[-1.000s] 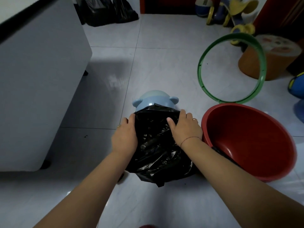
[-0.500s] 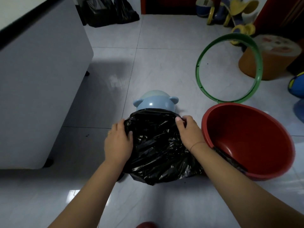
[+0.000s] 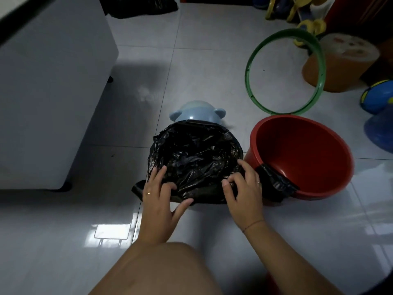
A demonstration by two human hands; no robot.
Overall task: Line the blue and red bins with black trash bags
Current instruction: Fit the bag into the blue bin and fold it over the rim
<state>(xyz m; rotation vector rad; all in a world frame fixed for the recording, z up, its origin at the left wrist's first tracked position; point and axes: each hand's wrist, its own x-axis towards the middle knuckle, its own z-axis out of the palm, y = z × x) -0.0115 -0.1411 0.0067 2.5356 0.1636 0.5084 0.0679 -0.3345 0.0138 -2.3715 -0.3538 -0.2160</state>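
Observation:
A small blue bin (image 3: 196, 112) with two ear-like handles stands on the tiled floor, most of it hidden under a black trash bag (image 3: 195, 158) whose mouth is spread wide over its rim. My left hand (image 3: 159, 196) grips the bag's near left edge. My right hand (image 3: 242, 188) pinches the near right edge. Just to the right stands a red bin (image 3: 319, 188) with nothing spread inside it; a strip of black plastic (image 3: 274, 179) drapes over its near rim.
A white cabinet (image 3: 53, 92) on feet fills the left side. A green hoop (image 3: 285, 71) leans behind the red bin, with an orange stool (image 3: 340, 60), blue toys (image 3: 376, 99) and yellow toys further right. More black bags (image 3: 138, 6) lie at the far wall.
My hands slid from the far rim down the sides to the near edge of the bag. The bag's mouth is now spread open over the blue bin.

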